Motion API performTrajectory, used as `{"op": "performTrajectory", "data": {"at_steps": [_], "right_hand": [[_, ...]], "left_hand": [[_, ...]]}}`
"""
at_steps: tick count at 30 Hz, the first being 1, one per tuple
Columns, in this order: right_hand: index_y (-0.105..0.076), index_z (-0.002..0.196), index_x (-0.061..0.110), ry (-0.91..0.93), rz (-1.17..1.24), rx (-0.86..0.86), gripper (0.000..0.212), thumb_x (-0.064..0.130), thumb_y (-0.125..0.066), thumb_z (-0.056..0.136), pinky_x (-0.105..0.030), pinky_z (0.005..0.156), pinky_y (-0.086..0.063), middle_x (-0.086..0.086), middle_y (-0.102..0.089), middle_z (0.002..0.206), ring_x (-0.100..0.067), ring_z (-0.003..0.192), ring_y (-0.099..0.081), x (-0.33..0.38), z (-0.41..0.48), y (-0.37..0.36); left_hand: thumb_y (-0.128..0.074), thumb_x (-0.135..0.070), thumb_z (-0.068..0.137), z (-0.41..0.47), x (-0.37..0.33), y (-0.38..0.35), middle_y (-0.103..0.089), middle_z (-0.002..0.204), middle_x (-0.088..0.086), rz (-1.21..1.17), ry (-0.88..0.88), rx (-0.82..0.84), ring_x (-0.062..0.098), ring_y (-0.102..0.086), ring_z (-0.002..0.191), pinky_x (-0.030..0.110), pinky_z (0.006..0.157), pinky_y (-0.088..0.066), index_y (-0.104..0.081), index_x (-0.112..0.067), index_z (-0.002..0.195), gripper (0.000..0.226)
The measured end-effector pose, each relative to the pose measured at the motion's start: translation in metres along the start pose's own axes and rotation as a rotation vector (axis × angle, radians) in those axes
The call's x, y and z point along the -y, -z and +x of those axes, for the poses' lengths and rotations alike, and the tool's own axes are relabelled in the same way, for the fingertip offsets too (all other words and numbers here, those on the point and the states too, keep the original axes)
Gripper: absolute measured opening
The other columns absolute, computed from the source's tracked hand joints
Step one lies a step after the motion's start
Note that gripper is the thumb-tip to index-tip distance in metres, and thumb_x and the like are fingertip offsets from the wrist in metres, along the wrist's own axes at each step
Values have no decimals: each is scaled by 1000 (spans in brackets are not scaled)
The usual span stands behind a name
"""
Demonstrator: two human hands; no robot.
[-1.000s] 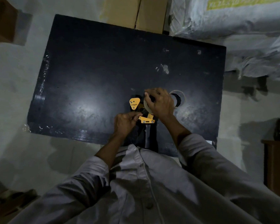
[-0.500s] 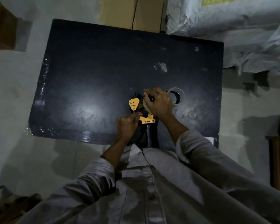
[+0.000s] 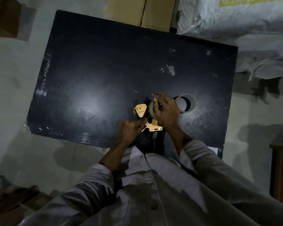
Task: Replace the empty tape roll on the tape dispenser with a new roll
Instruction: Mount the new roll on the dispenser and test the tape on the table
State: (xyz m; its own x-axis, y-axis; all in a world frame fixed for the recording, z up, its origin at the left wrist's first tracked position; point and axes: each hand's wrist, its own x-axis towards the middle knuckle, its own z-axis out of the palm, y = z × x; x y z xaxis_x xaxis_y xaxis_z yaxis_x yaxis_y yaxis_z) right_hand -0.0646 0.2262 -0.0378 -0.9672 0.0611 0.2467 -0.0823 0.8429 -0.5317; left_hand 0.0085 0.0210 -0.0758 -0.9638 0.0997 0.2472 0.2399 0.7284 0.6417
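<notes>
The black table fills most of what I see, its top scuffed and catching a dull shine left of my hands. Beyond its far edge stand a cardboard box and, to the right of that, a heap of pale plastic-wrapped sacks. My grey shirt takes up the near part of the view, both sleeves pushed back from the wrists.

On the table near its near edge, right of centre, sits the yellow tape dispenser, its dark handle pointing toward me and its triangular yellow plate at the far left end. My right hand is curled over the new tape roll, which stands on edge in the dispenser, gripping it from above and from the right. My left hand is closed in a pinch just beside the dispenser's near yellow bracket (what the fingertips hold is too small and dim to make out).

The empty tape roll, a bare ring, lies flat on the table just right of my right hand.
</notes>
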Motion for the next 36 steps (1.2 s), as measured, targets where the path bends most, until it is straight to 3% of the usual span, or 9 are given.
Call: {"op": "performTrajectory", "data": {"at_steps": [6, 10, 14, 19, 21, 24, 27, 31, 36], "right_hand": [[-74, 144, 35, 38, -111, 130, 38, 46, -49, 118, -50, 110, -53, -3, -70, 151, -29, 137, -65, 3, 7, -2], [-54, 165, 26, -28, -60, 196, 48, 43, -46, 120, -50, 135, -28, -7, -44, 175, -31, 163, -39, 23, -10, 11], [-53, 157, 12, -424, 153, 49, 52, 42, -60, 115, -48, 114, -46, -18, -51, 149, -35, 137, -51, 29, -84, 43], [-45, 140, 18, -874, 539, 438, 56, 65, -54, 111, -42, 93, -60, -10, -68, 125, -33, 115, -71, 38, -118, 56], [-50, 125, 24, -889, 795, 523, 38, 58, -60, 111, -41, 66, -61, -27, -74, 101, -36, 81, -73, 49, -120, 58], [-49, 123, 30, -851, 830, 504, 29, 50, -65, 111, -34, 43, -51, -26, -71, 80, -29, 47, -60, 51, -125, 57], [-44, 138, 28, -837, 758, 446, 41, 50, -66, 111, -28, 38, -48, -23, -71, 80, -23, 47, -60, 47, -128, 54], [-45, 135, 35, -845, 718, 426, 39, 57, -65, 109, -28, 41, -48, -13, -72, 79, -24, 50, -60, 45, -130, 51], [-44, 134, 38, -816, 706, 420, 38, 59, -65, 109, -27, 40, -46, -12, -71, 77, -24, 50, -59, 44, -133, 47]], "left_hand": [[-76, -45, 100, -4, 5, -4, -85, 82, 9, -53, 88, 66, 19, -78, 58, 34, 52, -59, -92, -23, 112, 29], [-75, -48, 98, -8, 9, 0, -88, 92, 3, -149, 195, 37, 12, -77, 68, 34, 62, -63, -91, -21, 113, 34], [-90, -22, 95, -15, -2, -4, -88, 103, -2, -287, 324, 7, 10, -82, 77, 33, 70, -67, -91, -20, 113, 18], [-92, -21, 94, -20, -3, -9, -88, 94, 2, -315, 394, -19, 11, -76, 67, 32, 62, -60, -91, -18, 113, 19], [-89, -27, 94, -21, -2, -8, -87, 85, 4, -316, 429, -27, 11, -68, 59, 29, 60, -54, -91, -17, 112, 21], [-91, -24, 93, -24, -4, -6, -81, 71, 2, -310, 432, -23, 5, -53, 54, 23, 60, -43, -91, -16, 111, 19], [-92, -16, 93, -30, -1, 1, -74, 66, -5, -293, 458, -6, 0, -49, 47, 23, 58, -42, -91, -15, 108, 15], [-92, -22, 96, -44, 10, 21, -88, 90, -4, -279, 389, -15, 18, -77, 62, 32, 61, -62, -92, -18, 109, 13], [-94, -22, 93, -68, 26, 41, -86, 82, -2, -239, 401, -3, 17, -68, 51, 30, 53, -56, -92, -16, 106, 14]]}}
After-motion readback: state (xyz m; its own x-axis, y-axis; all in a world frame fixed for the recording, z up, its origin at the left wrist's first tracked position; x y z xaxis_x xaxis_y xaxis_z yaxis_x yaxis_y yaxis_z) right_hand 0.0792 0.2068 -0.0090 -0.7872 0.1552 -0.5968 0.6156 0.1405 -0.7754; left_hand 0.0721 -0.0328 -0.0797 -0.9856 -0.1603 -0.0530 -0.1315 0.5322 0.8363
